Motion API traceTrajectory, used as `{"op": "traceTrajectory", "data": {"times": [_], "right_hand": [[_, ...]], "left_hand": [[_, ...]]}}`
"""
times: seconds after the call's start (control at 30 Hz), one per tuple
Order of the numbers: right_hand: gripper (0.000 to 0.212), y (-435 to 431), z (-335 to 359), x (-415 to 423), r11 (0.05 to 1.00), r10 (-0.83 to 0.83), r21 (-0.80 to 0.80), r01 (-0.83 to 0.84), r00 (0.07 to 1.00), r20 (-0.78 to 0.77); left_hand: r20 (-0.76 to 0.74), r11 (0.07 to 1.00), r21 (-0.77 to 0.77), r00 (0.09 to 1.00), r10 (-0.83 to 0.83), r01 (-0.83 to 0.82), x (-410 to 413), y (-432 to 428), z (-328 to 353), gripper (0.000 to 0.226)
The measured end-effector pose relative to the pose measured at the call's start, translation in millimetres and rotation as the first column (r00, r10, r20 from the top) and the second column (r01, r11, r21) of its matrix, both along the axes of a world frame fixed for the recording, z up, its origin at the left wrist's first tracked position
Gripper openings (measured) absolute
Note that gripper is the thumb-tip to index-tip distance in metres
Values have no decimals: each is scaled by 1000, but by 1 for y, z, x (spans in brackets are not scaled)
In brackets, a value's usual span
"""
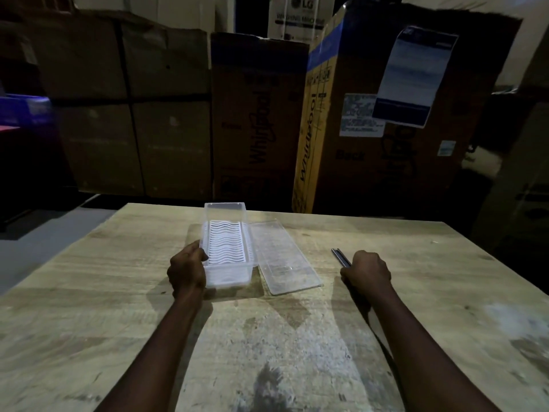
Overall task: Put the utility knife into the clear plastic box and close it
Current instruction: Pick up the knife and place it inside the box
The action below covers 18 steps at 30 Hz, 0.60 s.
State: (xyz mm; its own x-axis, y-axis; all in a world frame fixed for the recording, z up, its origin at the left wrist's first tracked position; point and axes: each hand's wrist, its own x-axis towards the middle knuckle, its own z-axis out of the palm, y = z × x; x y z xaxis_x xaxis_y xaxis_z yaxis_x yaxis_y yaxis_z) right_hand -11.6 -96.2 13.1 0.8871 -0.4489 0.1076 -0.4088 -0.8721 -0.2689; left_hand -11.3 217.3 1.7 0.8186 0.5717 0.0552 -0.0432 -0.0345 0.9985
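Observation:
A clear plastic box (227,275) stands open on the wooden table (267,337), with a white wavy grid insert inside it. My left hand (187,270) grips the box's near left corner. Its clear lid (285,257) lies flat on the table, touching the box's right side. To the right, the dark utility knife (341,257) lies on the table, its far end sticking out beyond my right hand (367,270). That hand is closed over the knife's near end, which is hidden under the fingers.
Tall cardboard appliance boxes (258,114) stand in a row just past the table's far edge. A grey floor (44,236) shows at the left, beyond the table's left edge. The lighting is dim.

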Motion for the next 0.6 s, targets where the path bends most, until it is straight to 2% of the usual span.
{"op": "traceTrajectory", "data": {"times": [0.27,0.43,0.6], "right_hand": [[37,62,28,8,989,119,77,-126,989,85],[38,132,63,19,968,244,19,-251,954,173],[39,194,78,36,930,365,-29,-367,909,202]], "left_hand": [[5,1000,-1,1000,-2,2,-2,0,4,57],[30,1000,0,1000,-8,8,-2,0,3,50],[48,998,67,999,-14,11,-5,-3,4,37]]}}
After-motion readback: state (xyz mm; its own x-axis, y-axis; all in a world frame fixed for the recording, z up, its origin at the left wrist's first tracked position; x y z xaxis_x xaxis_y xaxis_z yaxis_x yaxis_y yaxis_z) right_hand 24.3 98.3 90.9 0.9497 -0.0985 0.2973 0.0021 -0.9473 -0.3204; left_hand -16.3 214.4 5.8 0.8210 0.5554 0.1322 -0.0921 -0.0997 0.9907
